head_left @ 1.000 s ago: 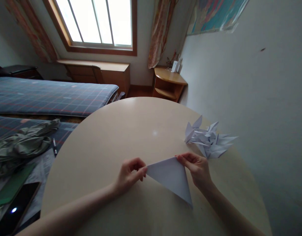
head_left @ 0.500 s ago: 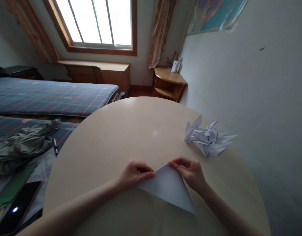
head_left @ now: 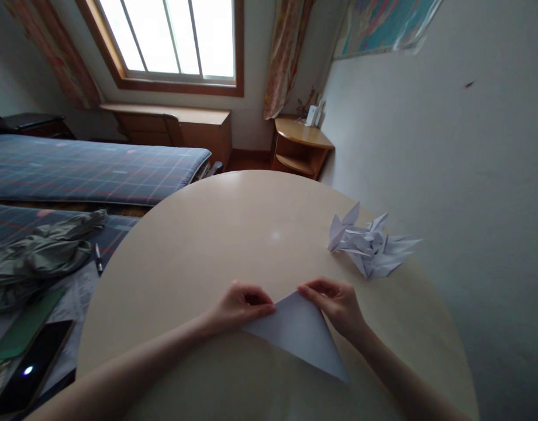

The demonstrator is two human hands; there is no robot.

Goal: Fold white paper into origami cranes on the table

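Observation:
A sheet of white paper (head_left: 300,334), folded to a triangle, is at the near part of the round table (head_left: 216,234). My left hand (head_left: 247,305) pinches its upper left edge between thumb and fingers. At the top corner my right hand (head_left: 333,301) pinches the paper the same way. One long edge slopes down to a point at the lower right. Beyond my right hand sits a cluster of folded white paper pieces (head_left: 369,242), apart from the sheet.
Left of the table, a plaid mattress (head_left: 120,225) bears a crumpled grey-green cloth (head_left: 49,248), a pen (head_left: 98,258), a green booklet (head_left: 27,324) and a dark phone (head_left: 34,365). A white wall (head_left: 479,175) rises close on the right. A corner shelf (head_left: 302,131) stands behind.
The view has shifted very slightly. Both hands keep their pinch on the folded paper, and nothing else has visibly moved.

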